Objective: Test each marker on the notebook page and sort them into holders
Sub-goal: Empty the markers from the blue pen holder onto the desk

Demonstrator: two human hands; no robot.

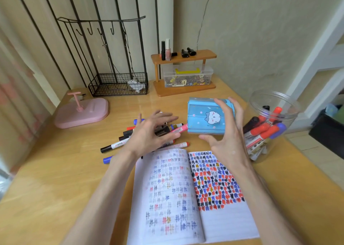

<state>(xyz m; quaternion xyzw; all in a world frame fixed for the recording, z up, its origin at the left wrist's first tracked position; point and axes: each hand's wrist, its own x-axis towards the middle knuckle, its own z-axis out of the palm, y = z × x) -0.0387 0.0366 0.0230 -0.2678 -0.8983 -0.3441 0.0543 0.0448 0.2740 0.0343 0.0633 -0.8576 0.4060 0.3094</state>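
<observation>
On my feed, the wooden bench carries an open notebook, its pages covered in red, blue and black test marks. A clear jar at right holds markers leaning caps-up toward the right. The blue holder stands behind the notebook. My right hand arches around it, fingers spread and released; contact I cannot tell. My left hand hovers, fingers splayed, over loose markers lying flat, mostly running lower-left to upper-right.
</observation>
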